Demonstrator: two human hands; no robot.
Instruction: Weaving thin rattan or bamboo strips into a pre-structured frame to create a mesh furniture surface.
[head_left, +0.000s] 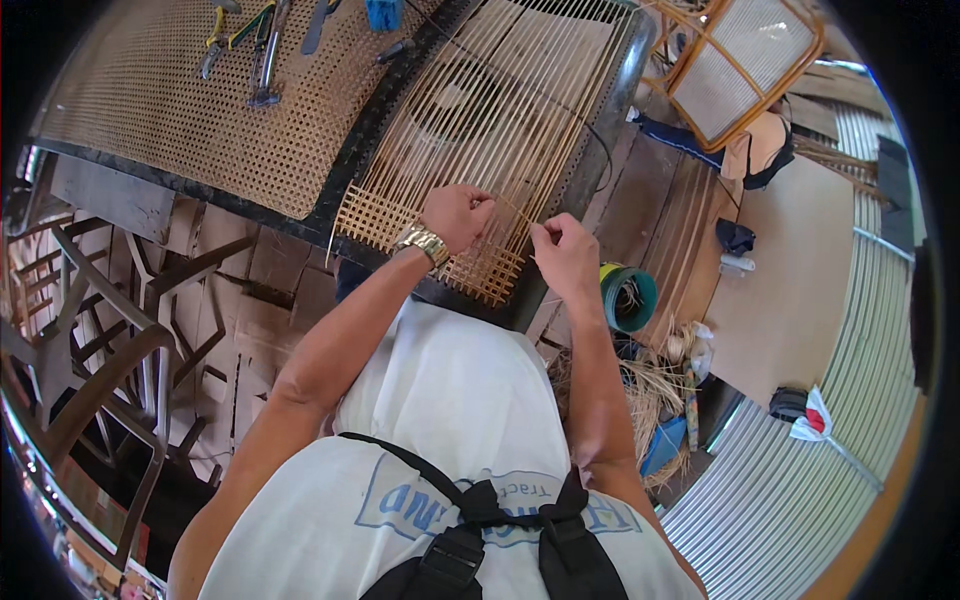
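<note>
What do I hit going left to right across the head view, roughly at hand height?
Dark chair frames → person's left hand → person's right hand → green bucket → tan board → corrugated sheeting.

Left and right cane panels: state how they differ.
The left cane panel is woven across all that shows; the right cane panel is woven only at its near end, with lengthwise strands beyond. The left cane panel has fine, rounded-looking holes; the right cane panel's weave has square ones. Both are tan.
</note>
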